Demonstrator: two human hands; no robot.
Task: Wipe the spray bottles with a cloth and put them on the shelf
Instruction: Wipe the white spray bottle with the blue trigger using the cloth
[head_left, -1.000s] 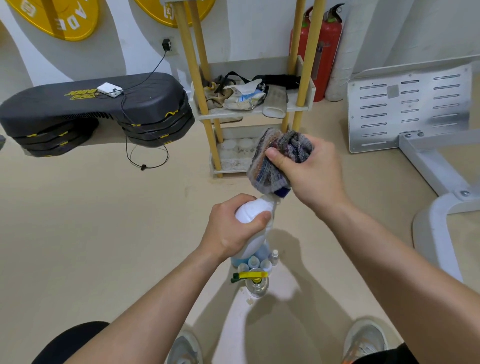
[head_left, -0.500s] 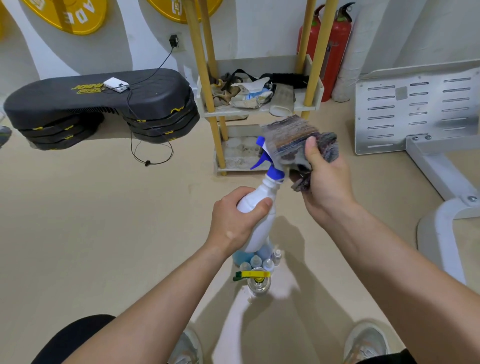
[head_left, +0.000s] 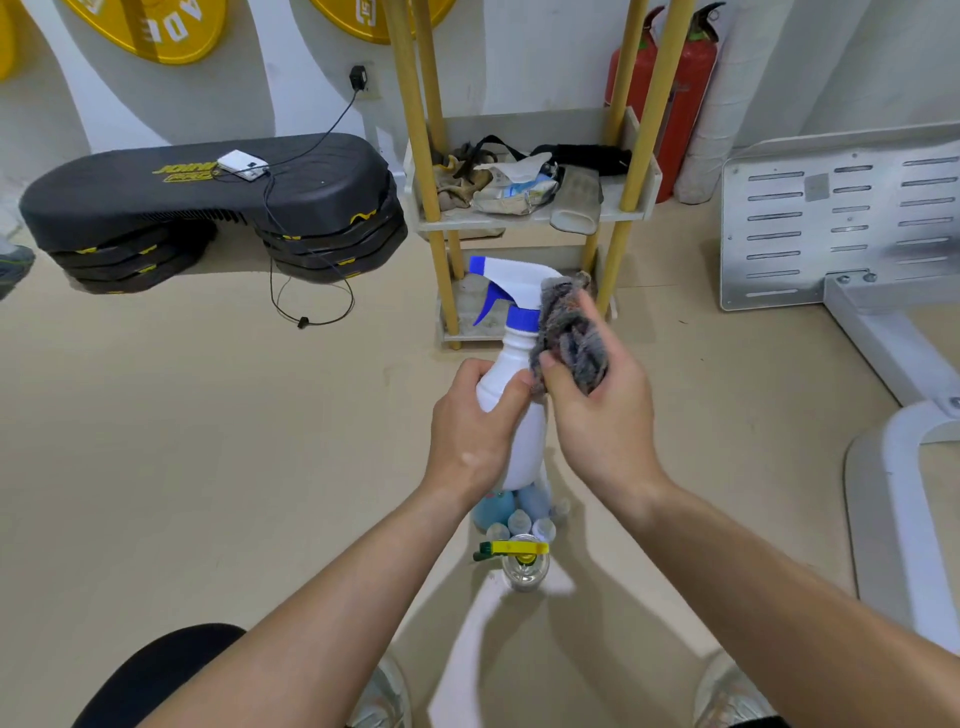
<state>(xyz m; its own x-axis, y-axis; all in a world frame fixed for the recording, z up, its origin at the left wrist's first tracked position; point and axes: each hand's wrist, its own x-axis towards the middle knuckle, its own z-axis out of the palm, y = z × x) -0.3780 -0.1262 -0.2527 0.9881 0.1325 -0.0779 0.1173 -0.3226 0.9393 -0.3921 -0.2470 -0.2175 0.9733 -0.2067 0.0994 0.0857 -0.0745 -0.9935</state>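
While left hand wraps fingers round white spray bottle, held upright in air above floor, right hand bunches grey cloth against bottle neck. Risks, as judged:
- cloth snags blue trigger, squirts spray
- one-hand hold on smooth plastic slips under sideways rubbing; bottle drops onto small bottles clustered on floor below, knocks them over
- shelf well apart ahead, middle tier cluttered; placement there could topple
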